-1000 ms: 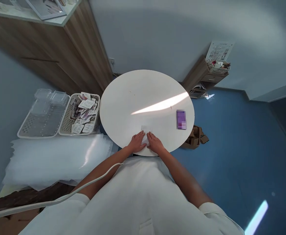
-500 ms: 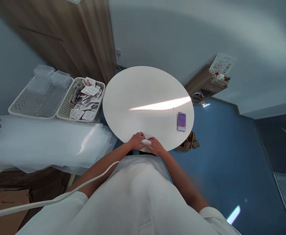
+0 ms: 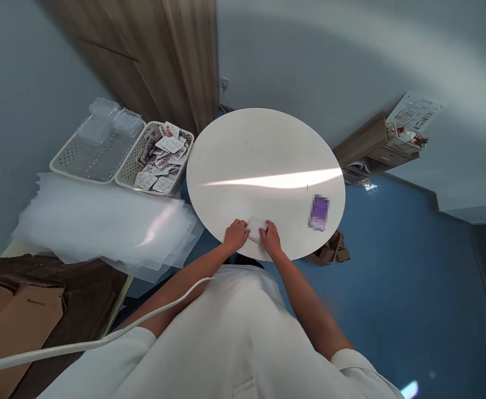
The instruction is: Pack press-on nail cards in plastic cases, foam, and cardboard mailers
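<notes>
I have both hands at the near side of the round white table, a little apart from each other, with a small white piece between them. That piece lies at the near part of the table, and from here I can't make out whether it is cloth, paper or a thin packet. My left hand has its curled fingers against the left side of it; my right hand touches the right side, fingers pointing to the far side. I cannot tell whether either hand pinches it or only rests on it.

To the right on the same table I see a purple thing, too blocky on my view to name, well apart from my right hand. A strip of sunlight crosses the tabletop beyond both hands.

Left of the table I have a white basket heaped with printed cards, and just left of that another basket with clear boxes at its far end. Nearer than the baskets, a pile of clear sheets spreads out, and flattened cardboard lies at the near left. A white cord runs across my left arm. Brown boxes sit low by the table's right side.
</notes>
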`<state>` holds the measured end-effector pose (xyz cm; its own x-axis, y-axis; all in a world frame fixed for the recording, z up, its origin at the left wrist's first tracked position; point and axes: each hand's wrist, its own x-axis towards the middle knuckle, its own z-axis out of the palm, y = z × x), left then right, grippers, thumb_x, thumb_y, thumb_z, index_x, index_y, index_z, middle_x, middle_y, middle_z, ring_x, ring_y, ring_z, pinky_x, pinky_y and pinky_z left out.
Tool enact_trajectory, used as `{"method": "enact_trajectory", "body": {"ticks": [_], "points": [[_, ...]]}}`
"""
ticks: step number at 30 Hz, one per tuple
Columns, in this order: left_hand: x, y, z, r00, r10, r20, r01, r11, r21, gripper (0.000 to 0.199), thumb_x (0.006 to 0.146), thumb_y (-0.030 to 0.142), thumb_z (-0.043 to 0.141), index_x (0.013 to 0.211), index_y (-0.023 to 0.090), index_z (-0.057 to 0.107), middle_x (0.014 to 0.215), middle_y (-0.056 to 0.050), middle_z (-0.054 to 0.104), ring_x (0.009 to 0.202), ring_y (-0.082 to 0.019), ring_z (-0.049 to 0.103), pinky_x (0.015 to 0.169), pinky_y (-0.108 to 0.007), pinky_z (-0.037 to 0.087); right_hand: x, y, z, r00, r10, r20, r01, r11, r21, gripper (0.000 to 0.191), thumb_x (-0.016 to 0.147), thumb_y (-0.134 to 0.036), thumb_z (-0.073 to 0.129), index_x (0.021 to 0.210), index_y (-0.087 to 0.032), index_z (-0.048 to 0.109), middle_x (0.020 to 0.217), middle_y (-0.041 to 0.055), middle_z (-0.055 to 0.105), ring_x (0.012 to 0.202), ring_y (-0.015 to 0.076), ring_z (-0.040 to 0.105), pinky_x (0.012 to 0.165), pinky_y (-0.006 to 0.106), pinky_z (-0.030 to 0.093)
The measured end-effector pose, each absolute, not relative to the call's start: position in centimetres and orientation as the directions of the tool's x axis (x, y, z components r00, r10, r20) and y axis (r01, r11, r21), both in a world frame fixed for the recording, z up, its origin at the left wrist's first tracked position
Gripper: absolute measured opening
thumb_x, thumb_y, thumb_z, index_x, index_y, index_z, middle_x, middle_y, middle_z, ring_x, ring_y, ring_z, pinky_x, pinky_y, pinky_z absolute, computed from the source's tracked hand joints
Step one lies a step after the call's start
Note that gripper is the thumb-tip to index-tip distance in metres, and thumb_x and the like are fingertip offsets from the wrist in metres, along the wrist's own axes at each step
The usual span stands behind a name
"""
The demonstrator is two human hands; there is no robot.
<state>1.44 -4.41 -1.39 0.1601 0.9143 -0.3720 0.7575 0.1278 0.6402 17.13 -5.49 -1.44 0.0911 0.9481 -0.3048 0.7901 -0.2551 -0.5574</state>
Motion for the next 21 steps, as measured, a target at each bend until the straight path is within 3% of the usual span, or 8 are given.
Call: {"method": "enact_trajectory", "body": {"ticks": [8, 15, 21], "points": [[1.4, -4.0, -1.4, 0.083, 0.89, -0.449, 0.763, 0.233, 0.603, 0.028, 0.076, 0.032, 0.05, 0.101, 0.018, 0.052, 0.094, -0.006, 0.059, 0.089, -0.02, 0.055, 0.076, -0.031, 0.041, 17.8, -8.3, -1.4, 0.197, 0.945, -0.262, 0.627, -0.326, -0.708, 0.054, 0.082, -0.032, 0.039, 0.131, -0.016, 0.024, 0.112, 0.0124, 0.043, 0.098, 0.0197, 0.049, 0.084, 0.034, 0.042], [1.4, -4.2, -1.4, 0.077, 0.907, -0.413, 0.761, 0.214, 0.612, 0.033, 0.076, 0.032, 0.05, 0.105, 0.015, 0.052, 0.087, -0.006, 0.06, 0.081, -0.018, 0.056, 0.071, -0.028, 0.043, 18.5, -10.7, -0.4, -0.124, 0.968, -0.218, 0.703, -0.069, -0.708, 0.056, 0.079, -0.023, 0.045, 0.132, -0.024, 0.028, 0.108, 0.0085, 0.043, 0.088, 0.0189, 0.051, 0.072, 0.032, 0.046], [1.2, -4.8, -1.6, 0.076, 0.922, -0.38, 0.771, 0.187, 0.608, 0.033, 0.077, 0.032, 0.05, 0.105, 0.015, 0.054, 0.086, -0.006, 0.06, 0.079, -0.017, 0.056, 0.073, -0.03, 0.044, 17.9, -9.8, -1.0, -0.192, 0.917, -0.35, 0.689, -0.128, -0.713, 0.064, 0.076, -0.021, 0.049, 0.135, -0.025, 0.024, 0.108, 0.0085, 0.042, 0.091, 0.0191, 0.05, 0.078, 0.033, 0.045]]}}
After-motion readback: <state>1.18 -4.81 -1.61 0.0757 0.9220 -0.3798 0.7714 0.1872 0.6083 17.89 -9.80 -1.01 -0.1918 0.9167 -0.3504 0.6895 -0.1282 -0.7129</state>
